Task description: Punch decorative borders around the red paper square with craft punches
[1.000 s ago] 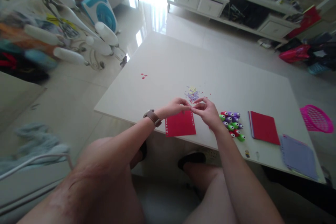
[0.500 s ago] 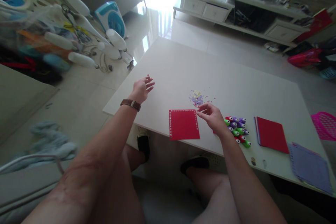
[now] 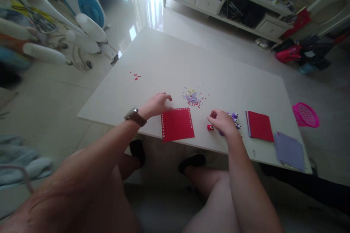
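Note:
A red paper square with punched holes along its edges lies near the front edge of the white table. My left hand, with a brown watch on the wrist, rests on the table at the square's top left corner, fingers loosely bent and holding nothing I can see. My right hand is curled over a cluster of small purple and green craft punches. One small red punch sits on the table against its thumb side. What the fingers grip is hidden.
A heap of purple, yellow and red paper bits lies behind the square, and a few red bits lie far left. A red paper stack, purple sheets and a pink basket are on the right. My knees are under the table's front edge.
My left hand came back from the far left of the table to the red square's corner. My right hand moved right onto the punches. A red punch now sits apart from the cluster.

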The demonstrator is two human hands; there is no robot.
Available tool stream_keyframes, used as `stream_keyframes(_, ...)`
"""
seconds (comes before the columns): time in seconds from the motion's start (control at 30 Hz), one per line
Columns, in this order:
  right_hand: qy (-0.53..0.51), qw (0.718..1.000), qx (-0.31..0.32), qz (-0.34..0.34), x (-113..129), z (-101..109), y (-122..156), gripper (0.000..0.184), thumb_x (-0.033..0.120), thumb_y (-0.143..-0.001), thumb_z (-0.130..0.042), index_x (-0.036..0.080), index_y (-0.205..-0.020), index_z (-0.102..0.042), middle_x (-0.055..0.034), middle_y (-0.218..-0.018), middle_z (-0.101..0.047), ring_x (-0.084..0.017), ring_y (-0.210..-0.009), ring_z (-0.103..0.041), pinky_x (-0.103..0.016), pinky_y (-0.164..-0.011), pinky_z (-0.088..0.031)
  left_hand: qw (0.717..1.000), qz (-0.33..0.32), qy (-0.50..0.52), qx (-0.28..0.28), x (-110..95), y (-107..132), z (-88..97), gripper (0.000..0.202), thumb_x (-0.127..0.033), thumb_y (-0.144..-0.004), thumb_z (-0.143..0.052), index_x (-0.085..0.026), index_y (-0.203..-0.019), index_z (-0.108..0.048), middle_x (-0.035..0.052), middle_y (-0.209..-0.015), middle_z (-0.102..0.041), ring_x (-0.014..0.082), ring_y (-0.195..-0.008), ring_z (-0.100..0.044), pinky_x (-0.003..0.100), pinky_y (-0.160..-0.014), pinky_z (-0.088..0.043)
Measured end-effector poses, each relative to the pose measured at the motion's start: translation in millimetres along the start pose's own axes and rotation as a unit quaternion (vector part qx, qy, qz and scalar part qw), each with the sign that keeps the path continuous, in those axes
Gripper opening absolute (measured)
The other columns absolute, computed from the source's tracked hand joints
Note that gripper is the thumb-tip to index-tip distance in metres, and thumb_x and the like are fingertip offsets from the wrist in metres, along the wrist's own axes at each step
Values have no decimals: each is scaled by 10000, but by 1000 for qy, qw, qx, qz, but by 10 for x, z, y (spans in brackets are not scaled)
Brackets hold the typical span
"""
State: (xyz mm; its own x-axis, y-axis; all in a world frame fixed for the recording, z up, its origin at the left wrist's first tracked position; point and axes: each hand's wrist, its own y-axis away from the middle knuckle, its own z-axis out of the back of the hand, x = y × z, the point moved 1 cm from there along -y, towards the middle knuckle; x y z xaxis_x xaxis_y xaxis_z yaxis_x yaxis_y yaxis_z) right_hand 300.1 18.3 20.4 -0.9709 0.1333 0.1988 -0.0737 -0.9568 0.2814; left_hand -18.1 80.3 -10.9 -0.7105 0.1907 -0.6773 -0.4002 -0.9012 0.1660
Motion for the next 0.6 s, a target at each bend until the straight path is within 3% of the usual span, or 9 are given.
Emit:
stream_keyframes(0.1, 38, 999, 34, -1, -25, 29, 62, 153, 323, -777, -701, 231, -896, -726, -77, -889, -791, -225, -801, -705, -286, -669, -439, 994, -23, -88, 58, -44, 26, -104, 551, -398, -695, -794, -238, -1214, -699, 123, -1328, -630, 346, -1252, -523, 457, -1042, -450)
stream_keyframes(0.23, 63, 996, 67, 12, 7, 25, 125, 306, 278, -730, -752, 233, -1032, -732, -73, -987, -798, -231, -851, -707, -287, -676, -440, 988, -11, -135, 73, -98, 42, -152, 736, -399, -609, -862, -285, -1308, -663, 131, -1453, -541, 388, -1296, -452, 502, -1032, -428)
stream_keyframes(0.43, 69, 988, 126, 49, 77, -12, 153, 266, 103, -747, -672, 223, -973, -742, -70, -988, -793, -202, -829, -696, -277, -662, -420, 986, -8, -153, 64, -117, 31, -188, 669, -355, -622, -851, -310, -1270, -693, 124, -1460, -516, 399, -1272, -433, 518, -1000, -408)
stream_keyframes(0.6, -72, 991, 74, 89, 218, -4, 130, 115, 222, -840, -685, 212, -954, -693, -65, -966, -775, -195, -844, -692, -277, -719, -472, 990, -38, -135, 26, -174, -11, -203, 519, -333, -709, -814, -268, -1213, -712, 135, -1368, -584, 393, -1269, -467, 547, -1036, -400)
